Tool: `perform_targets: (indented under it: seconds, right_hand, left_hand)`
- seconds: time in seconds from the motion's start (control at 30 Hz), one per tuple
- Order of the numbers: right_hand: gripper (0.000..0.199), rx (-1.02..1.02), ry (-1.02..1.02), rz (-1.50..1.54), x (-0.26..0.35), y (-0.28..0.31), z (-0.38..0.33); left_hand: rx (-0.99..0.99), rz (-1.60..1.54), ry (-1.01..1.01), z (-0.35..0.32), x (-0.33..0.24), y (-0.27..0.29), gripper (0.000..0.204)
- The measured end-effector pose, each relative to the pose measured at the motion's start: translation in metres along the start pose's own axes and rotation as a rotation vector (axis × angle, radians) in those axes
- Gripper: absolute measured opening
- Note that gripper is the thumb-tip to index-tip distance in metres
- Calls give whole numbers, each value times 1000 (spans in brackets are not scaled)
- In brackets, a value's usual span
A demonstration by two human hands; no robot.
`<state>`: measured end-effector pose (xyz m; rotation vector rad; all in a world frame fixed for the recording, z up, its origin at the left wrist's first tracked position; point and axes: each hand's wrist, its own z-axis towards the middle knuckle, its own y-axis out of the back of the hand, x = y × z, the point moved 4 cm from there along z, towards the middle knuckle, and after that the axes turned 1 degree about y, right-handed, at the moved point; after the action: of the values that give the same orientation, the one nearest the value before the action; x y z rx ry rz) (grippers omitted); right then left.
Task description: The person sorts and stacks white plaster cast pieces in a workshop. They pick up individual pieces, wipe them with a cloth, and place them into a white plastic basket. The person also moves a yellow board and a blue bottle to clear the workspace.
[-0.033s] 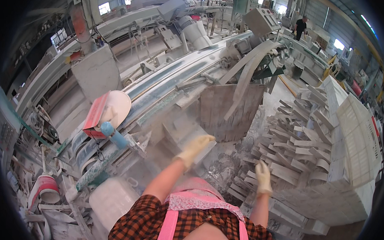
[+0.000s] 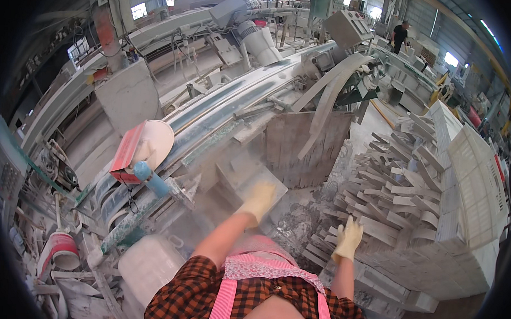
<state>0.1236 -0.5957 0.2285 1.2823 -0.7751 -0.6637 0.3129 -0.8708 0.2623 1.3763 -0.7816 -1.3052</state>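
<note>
Left hand gloved, extended over grey slab, fingers loosely curled, nothing gripped. Right hand fingers spread on stacked stone strips.

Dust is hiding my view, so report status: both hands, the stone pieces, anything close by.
Left hand gloved, empty, over grey slab. Right hand gloved, open, resting on stacked stone strips. Saw guard stands left, apart.

Dusty floor under stacked stone strips
</note>
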Motion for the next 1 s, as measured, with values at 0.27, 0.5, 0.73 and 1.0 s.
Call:
perform_targets:
  seconds: [0.27, 0.5, 0.73, 1.0]
  right_hand:
    - [51, 455, 93, 1416, 50, -10, 6]
    - [33, 727, 289, 1643, 99, -16, 11]
    - [25, 713, 189, 1385, 134, -17, 15]
    - [28, 561, 468, 221, 73, -46, 26]
  left_hand:
    - [-190, -1252, 232, 34, -23, -43, 50]
    - [328, -1616, 8, 29, -95, -41, 45]
    - [-57, -1778, 342, -3, -52, -58, 33]
    - [-72, -422, 839, -176, 87, -58, 30]
